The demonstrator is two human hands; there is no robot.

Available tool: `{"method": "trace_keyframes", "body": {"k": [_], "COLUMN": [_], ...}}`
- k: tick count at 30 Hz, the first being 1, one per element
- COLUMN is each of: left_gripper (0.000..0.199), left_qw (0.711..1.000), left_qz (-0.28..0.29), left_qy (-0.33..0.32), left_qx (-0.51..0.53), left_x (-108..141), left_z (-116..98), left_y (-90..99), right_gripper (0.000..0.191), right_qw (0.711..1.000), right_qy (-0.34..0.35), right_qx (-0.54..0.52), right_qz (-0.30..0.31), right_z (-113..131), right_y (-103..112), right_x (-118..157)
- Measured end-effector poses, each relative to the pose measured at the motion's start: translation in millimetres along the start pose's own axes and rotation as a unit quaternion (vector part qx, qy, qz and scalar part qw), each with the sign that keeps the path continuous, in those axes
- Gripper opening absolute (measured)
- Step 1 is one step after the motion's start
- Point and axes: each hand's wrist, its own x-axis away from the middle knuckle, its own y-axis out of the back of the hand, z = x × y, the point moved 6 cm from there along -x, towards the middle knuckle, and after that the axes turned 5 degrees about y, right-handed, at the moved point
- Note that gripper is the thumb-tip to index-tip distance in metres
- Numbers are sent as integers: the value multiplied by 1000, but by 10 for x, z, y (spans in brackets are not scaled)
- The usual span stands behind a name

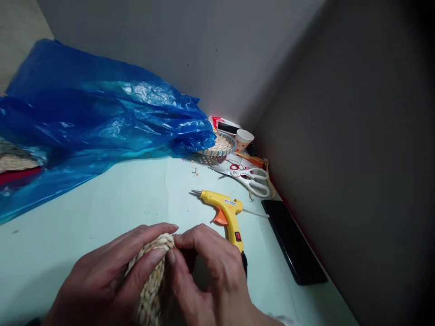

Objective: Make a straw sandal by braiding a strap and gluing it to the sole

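Note:
A braided straw piece [152,290], pale and woven, stands between my two hands at the bottom of the view. My left hand [108,271] wraps around its left side, with the thumb pressed along the near face. At the top edge of the braid, my right hand [210,271] pinches with thumb and index finger. Its lower part runs out of view. Just beyond my right hand lies a yellow glue gun [224,203] with an orange trigger, its nozzle pointing left and a glue stick out of its back.
A large blue plastic bag [102,104] covers the back left. White-handled scissors [251,179], a small woven basket [226,144] and a paper cup [244,138] crowd the back corner. A black phone-like slab [294,242] lies along the right edge, beside the wall.

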Motion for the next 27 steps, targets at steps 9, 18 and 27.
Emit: {"method": "trace_keyframes", "body": {"k": [9, 18, 27], "left_gripper": [32, 44, 63], "left_qw": [989, 984, 977], "left_qz": [85, 152, 56], "left_qy": [84, 53, -138], "left_qx": [87, 70, -150], "left_x": [-196, -570, -767], "left_z": [-61, -156, -179], "left_y": [-3, -64, 297], "right_gripper": [13, 31, 24], "right_qw": [995, 965, 981], "right_qy": [-10, -143, -132], "right_qx": [-5, 24, 27], "right_qz": [104, 219, 142], "right_z": [3, -368, -396], "right_y": [-20, -64, 358], "right_x": [-88, -182, -285]}}
